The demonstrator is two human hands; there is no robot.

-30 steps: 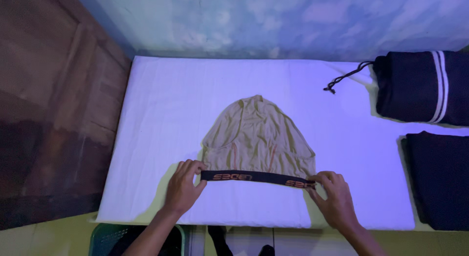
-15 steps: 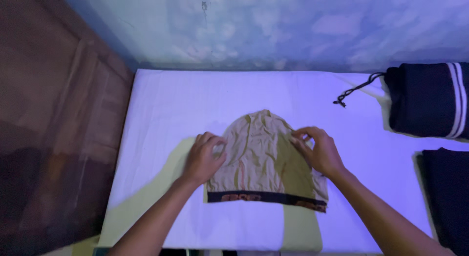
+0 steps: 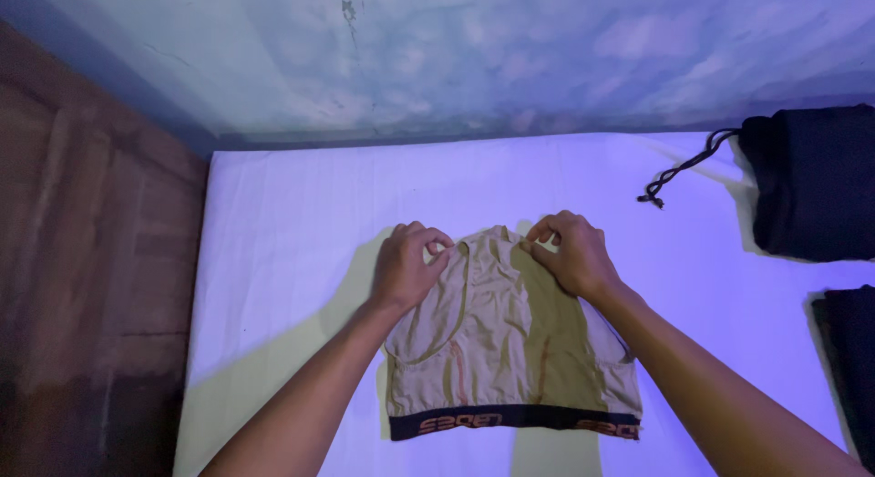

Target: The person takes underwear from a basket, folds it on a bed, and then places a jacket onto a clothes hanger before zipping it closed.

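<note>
A beige pair of underwear (image 3: 497,349) with a black waistband lies flat on the white sheet (image 3: 301,222), waistband toward me. My left hand (image 3: 408,266) pinches the fabric at the garment's far left corner. My right hand (image 3: 570,251) pinches its far right corner. Both hands are at the top edge, a little apart, with my forearms reaching over the cloth.
A folded dark garment (image 3: 811,181) with a drawstring cord (image 3: 679,172) lies at the right. Another dark folded piece (image 3: 848,359) sits at the lower right edge. A brown wooden surface (image 3: 91,286) runs along the left; a pale wall (image 3: 474,49) stands behind.
My hands have moved from the waistband up the sides to the far edge of the garment. The view has tilted upward, so the underwear sits lower in frame.
</note>
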